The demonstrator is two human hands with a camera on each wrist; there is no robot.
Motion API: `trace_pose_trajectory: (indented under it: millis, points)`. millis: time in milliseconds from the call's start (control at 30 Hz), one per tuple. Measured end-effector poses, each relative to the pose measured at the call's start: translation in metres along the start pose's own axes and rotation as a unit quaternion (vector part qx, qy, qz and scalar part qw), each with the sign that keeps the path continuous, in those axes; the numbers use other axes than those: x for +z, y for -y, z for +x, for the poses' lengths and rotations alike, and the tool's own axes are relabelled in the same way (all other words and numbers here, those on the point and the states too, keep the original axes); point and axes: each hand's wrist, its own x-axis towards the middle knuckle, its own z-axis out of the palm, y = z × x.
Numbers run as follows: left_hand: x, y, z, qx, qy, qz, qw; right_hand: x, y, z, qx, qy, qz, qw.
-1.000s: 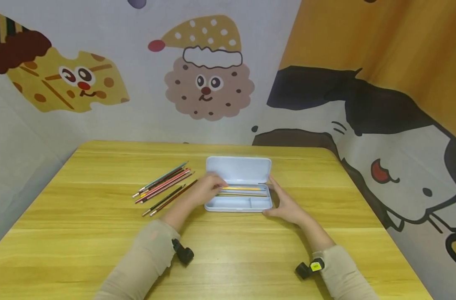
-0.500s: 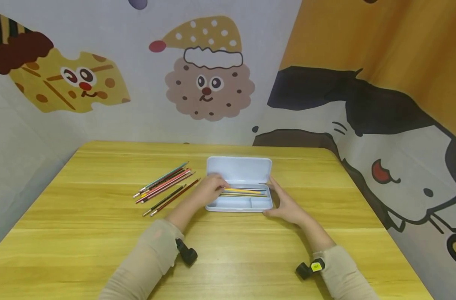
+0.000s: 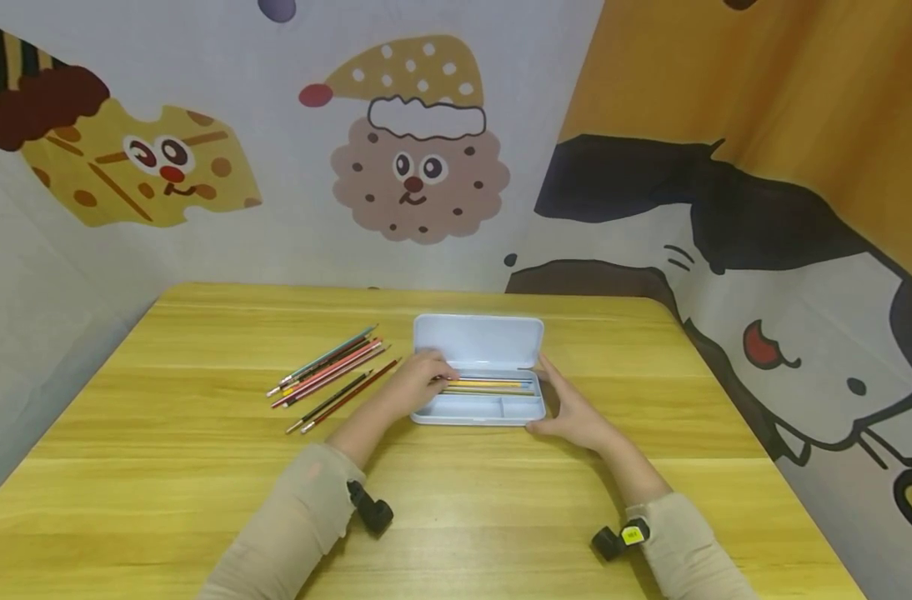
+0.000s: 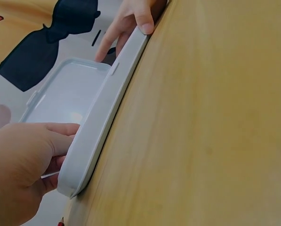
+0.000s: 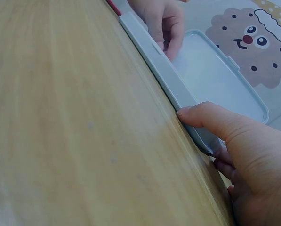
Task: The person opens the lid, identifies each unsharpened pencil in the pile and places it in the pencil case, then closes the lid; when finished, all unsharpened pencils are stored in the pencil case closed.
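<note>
An open pale pencil case (image 3: 459, 407) has its lid (image 3: 478, 340) raised at the back. Several pencils (image 3: 493, 385), one orange-yellow, lie lengthwise in its rear compartment. My left hand (image 3: 414, 383) reaches over the case's left end, thumb and fingers pinched at the pencils' left ends; in the left wrist view that hand's (image 4: 22, 165) fingertips are hidden behind the case wall. My right hand (image 3: 572, 412) grips the case's right end. The right wrist view shows this hand's (image 5: 253, 155) thumb on the front wall (image 5: 166, 75) and its other fingers around the end.
Several loose pencils (image 3: 328, 372), red, black, teal and pink, lie slanted on the wooden table (image 3: 456, 500) left of the case. Behind the table's rear edge stands a cloth (image 3: 276, 250) with cartoon prints.
My left hand first shifted slightly right and back, then lowered a little. The orange-yellow pencil now lies lower and flatter beside the others. My right hand has stayed on the case.
</note>
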Motion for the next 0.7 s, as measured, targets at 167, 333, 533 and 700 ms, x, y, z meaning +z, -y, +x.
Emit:
trace_pose_trajectory:
  millis: [167, 333, 533, 700]
  points:
    - [-0.005, -0.004, -0.007, -0.016, -0.016, -0.044, 0.9988, -0.003, 0.020, -0.003, 0.002, 0.005, 0.000, 1.0000]
    - [-0.014, -0.009, -0.019, -0.030, -0.042, -0.078, 0.9956, -0.003, 0.021, -0.003, 0.000, 0.005, 0.002, 1.0000]
    - [-0.035, -0.007, -0.041, -0.041, -0.060, -0.080, 0.9941, -0.003, 0.021, -0.003, 0.000, 0.005, 0.006, 1.0000]
    - [-0.051, 0.003, -0.060, -0.054, -0.084, -0.070, 0.9926, -0.003, 0.020, -0.004, 0.001, 0.005, 0.007, 1.0000]
